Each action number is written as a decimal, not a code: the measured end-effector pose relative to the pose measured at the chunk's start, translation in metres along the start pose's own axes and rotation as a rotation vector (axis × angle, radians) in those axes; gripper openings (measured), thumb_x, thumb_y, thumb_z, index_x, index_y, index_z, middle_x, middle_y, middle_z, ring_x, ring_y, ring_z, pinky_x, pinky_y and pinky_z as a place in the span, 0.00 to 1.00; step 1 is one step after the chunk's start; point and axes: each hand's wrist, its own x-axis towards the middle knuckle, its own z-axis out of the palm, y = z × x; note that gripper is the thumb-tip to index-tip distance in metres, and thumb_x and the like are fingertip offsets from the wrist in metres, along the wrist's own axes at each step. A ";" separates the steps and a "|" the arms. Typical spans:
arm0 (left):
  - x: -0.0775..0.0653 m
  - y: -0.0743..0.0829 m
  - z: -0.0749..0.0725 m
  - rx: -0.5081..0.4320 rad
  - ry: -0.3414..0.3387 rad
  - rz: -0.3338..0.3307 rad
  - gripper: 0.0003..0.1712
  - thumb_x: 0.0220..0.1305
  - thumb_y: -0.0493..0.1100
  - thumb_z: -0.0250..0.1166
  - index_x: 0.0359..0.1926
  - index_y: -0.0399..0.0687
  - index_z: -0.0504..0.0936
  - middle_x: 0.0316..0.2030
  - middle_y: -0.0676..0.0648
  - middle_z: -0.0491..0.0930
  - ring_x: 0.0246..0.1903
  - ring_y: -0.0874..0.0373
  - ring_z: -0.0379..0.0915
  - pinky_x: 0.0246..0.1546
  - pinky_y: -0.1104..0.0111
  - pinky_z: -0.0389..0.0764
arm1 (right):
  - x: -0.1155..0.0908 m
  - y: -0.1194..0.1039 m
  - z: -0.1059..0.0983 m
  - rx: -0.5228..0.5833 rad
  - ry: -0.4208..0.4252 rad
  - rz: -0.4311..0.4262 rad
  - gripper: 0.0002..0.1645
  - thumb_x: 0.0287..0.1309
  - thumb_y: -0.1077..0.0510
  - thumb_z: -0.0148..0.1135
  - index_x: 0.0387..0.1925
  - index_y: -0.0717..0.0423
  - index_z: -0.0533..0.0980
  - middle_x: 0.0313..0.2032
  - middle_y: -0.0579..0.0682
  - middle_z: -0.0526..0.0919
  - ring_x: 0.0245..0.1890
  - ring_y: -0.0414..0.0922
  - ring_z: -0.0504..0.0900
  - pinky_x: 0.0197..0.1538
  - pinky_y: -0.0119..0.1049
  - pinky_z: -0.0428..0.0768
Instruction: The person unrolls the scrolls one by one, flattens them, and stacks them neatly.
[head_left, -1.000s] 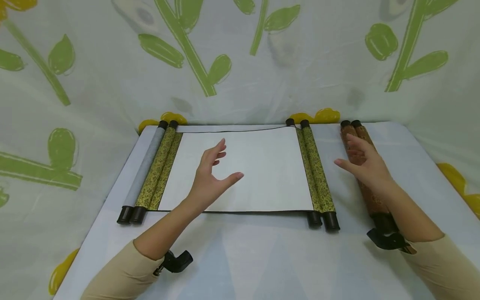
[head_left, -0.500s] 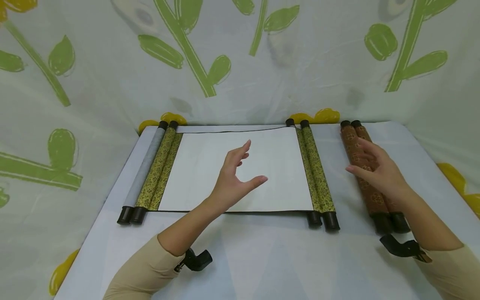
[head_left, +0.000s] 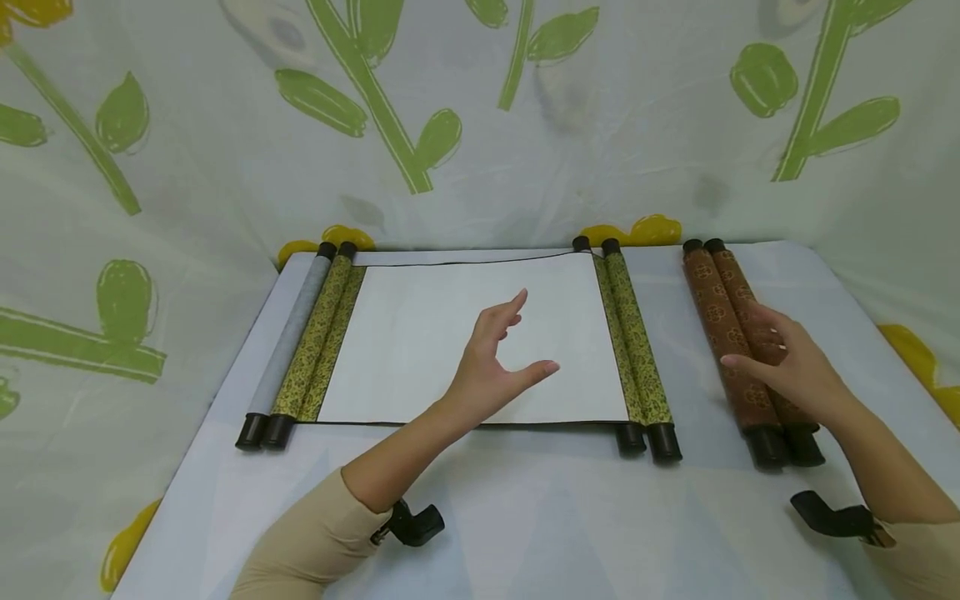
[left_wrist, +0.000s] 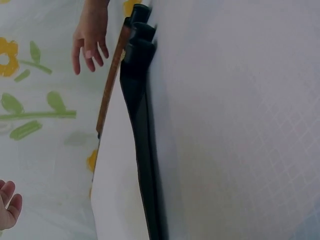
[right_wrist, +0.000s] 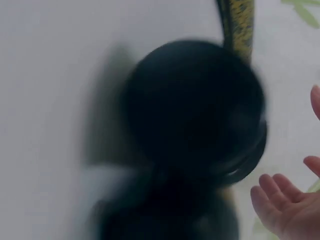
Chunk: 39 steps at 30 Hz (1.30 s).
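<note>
Beige sleeves (head_left: 315,529) led to your hands, both empty: your left hand (head_left: 491,367), thumb spread, hung above the unrolled scroll (head_left: 420,342); your right hand (head_left: 806,371) curved loosely over the brown rolls (head_left: 716,321) to its right, contact unclear. A careless sweep could have rolled them or creased the paper (head_left: 397,300). Below lay a pale tabletop (head_left: 570,533); beyond, a plant-patterned backdrop (head_left: 645,142).

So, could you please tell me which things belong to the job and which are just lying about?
Likely the job's:
- white sheet, under the left grip in head view
- patterned rolls flanking it
- brown rolls, nearest the right grip

Probably just lying about:
- grey roll, away from both grips
- flowered backdrop behind
</note>
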 end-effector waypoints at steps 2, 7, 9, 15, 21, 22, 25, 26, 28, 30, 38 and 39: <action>0.000 -0.001 0.004 -0.004 -0.005 -0.009 0.51 0.51 0.44 0.73 0.72 0.60 0.56 0.61 0.48 0.62 0.60 0.58 0.63 0.61 0.59 0.63 | -0.001 0.008 -0.001 -0.025 -0.016 -0.010 0.55 0.56 0.53 0.66 0.73 0.62 0.42 0.68 0.73 0.48 0.59 0.76 0.55 0.49 0.72 0.60; -0.001 -0.004 0.017 -0.018 -0.062 -0.056 0.51 0.52 0.46 0.73 0.72 0.63 0.54 0.62 0.50 0.61 0.60 0.58 0.62 0.63 0.61 0.63 | -0.007 0.026 -0.001 -0.110 0.006 -0.035 0.58 0.51 0.53 0.70 0.71 0.68 0.45 0.66 0.76 0.50 0.58 0.77 0.55 0.48 0.74 0.60; -0.001 -0.004 0.022 -0.028 -0.083 -0.063 0.51 0.52 0.47 0.73 0.72 0.63 0.54 0.62 0.50 0.60 0.61 0.58 0.61 0.63 0.60 0.62 | -0.010 0.032 -0.001 -0.114 0.016 -0.050 0.58 0.49 0.54 0.71 0.71 0.70 0.45 0.65 0.78 0.51 0.58 0.78 0.55 0.47 0.74 0.59; 0.000 -0.004 0.032 -0.043 -0.115 -0.058 0.50 0.53 0.46 0.72 0.72 0.63 0.54 0.62 0.49 0.60 0.60 0.57 0.61 0.64 0.60 0.62 | -0.015 0.044 -0.002 -0.069 0.004 -0.090 0.58 0.49 0.59 0.71 0.70 0.73 0.44 0.65 0.80 0.49 0.55 0.82 0.55 0.46 0.75 0.59; 0.002 -0.002 0.040 -0.039 -0.145 -0.072 0.50 0.53 0.48 0.72 0.73 0.62 0.54 0.62 0.49 0.60 0.62 0.56 0.61 0.64 0.64 0.62 | -0.016 0.051 0.001 -0.037 -0.057 -0.034 0.59 0.55 0.55 0.66 0.70 0.72 0.37 0.66 0.80 0.42 0.62 0.79 0.44 0.54 0.74 0.50; 0.002 -0.002 0.041 -0.039 -0.149 -0.080 0.50 0.53 0.48 0.72 0.73 0.63 0.54 0.62 0.49 0.60 0.62 0.56 0.61 0.64 0.65 0.62 | -0.016 0.052 0.001 -0.039 -0.071 -0.013 0.59 0.56 0.54 0.65 0.71 0.71 0.35 0.66 0.80 0.41 0.63 0.79 0.44 0.54 0.74 0.50; 0.004 0.000 0.045 -0.031 -0.160 -0.097 0.50 0.53 0.50 0.72 0.73 0.65 0.53 0.63 0.48 0.60 0.63 0.57 0.60 0.63 0.64 0.63 | -0.018 0.054 0.001 -0.048 -0.103 0.058 0.61 0.58 0.50 0.63 0.71 0.69 0.31 0.67 0.80 0.38 0.62 0.80 0.44 0.52 0.75 0.53; 0.006 0.000 0.047 -0.022 -0.162 -0.101 0.50 0.53 0.50 0.72 0.73 0.66 0.53 0.63 0.49 0.60 0.63 0.57 0.60 0.63 0.63 0.63 | -0.018 0.054 0.001 -0.047 -0.110 0.069 0.61 0.59 0.50 0.62 0.71 0.68 0.30 0.67 0.80 0.37 0.61 0.80 0.45 0.51 0.75 0.54; 0.008 0.001 0.051 -0.002 -0.167 -0.101 0.50 0.53 0.51 0.71 0.73 0.67 0.53 0.63 0.49 0.60 0.64 0.57 0.60 0.62 0.61 0.65 | -0.018 0.055 0.000 -0.038 -0.118 0.084 0.61 0.59 0.49 0.62 0.71 0.67 0.28 0.67 0.79 0.35 0.60 0.81 0.45 0.50 0.74 0.56; 0.011 0.003 0.055 0.025 -0.170 -0.093 0.50 0.53 0.52 0.71 0.73 0.67 0.53 0.63 0.48 0.60 0.63 0.58 0.60 0.60 0.60 0.67 | -0.019 0.056 0.000 -0.031 -0.122 0.090 0.62 0.59 0.49 0.61 0.71 0.67 0.27 0.67 0.79 0.34 0.60 0.81 0.45 0.50 0.74 0.56; 0.023 0.007 0.076 0.107 -0.201 -0.040 0.51 0.53 0.54 0.71 0.73 0.63 0.53 0.63 0.48 0.62 0.62 0.57 0.63 0.56 0.65 0.70 | -0.016 0.057 0.002 -0.008 -0.145 0.108 0.63 0.60 0.49 0.61 0.70 0.65 0.23 0.66 0.80 0.32 0.60 0.81 0.45 0.51 0.74 0.56; 0.024 0.007 0.079 0.121 -0.207 -0.035 0.51 0.53 0.55 0.71 0.73 0.63 0.53 0.62 0.47 0.62 0.61 0.57 0.64 0.55 0.66 0.71 | -0.016 0.057 0.002 -0.002 -0.149 0.110 0.63 0.60 0.49 0.61 0.70 0.64 0.22 0.66 0.80 0.31 0.60 0.81 0.44 0.51 0.74 0.56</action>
